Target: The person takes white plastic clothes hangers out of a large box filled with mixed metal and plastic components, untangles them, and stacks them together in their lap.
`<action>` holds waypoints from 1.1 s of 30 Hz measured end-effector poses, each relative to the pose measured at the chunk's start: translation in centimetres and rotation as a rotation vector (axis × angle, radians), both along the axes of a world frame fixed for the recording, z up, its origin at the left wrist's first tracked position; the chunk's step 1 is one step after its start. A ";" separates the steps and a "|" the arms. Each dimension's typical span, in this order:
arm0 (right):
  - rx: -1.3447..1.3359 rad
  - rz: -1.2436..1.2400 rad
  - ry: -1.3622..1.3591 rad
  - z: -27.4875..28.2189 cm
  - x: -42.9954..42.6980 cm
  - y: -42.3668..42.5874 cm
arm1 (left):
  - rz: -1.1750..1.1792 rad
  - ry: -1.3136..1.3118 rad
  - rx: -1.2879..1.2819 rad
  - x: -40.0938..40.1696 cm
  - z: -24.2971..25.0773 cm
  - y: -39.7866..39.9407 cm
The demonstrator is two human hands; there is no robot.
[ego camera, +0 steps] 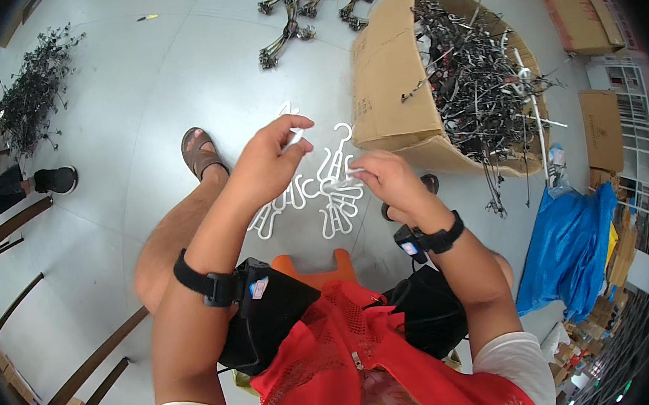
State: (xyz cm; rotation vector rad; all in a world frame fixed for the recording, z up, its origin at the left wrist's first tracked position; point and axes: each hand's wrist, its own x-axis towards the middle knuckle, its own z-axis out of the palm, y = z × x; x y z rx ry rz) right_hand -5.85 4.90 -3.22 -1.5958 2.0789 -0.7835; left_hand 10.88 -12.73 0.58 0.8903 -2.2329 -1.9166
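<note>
My left hand (275, 157) is pinched around a small white plastic piece (294, 138), held above the floor. To its right, my right hand (385, 177) grips another white piece (355, 172) between thumb and fingers; its shape is blurred and partly covered. Below and between the hands, several white plastic hooks and hangers (334, 216) lie in a loose pile on the grey floor. One hanger with a curved hook (343, 127) points away from me. The two hands are apart.
A large cardboard box (388, 69) full of tangled black hooks (473, 79) lies at the upper right. Black clustered parts (289, 32) are on the floor ahead. A blue sheet (566, 251) is at right, chair parts (92, 361) at left, and another person's shoe (56, 181) beyond.
</note>
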 end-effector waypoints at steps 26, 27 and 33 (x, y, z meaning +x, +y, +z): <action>0.673 -0.569 -0.631 -24.4 -4.0 4.8 | 0.512 0.159 0.600 1.4 3.1 -0.3; 0.687 -0.561 -0.645 -26.7 -3.6 4.9 | 0.522 0.141 0.602 1.3 3.2 -0.4; 0.556 -0.783 -0.452 -34.6 -2.5 3.4 | 0.675 0.282 0.581 -0.7 3.7 -0.2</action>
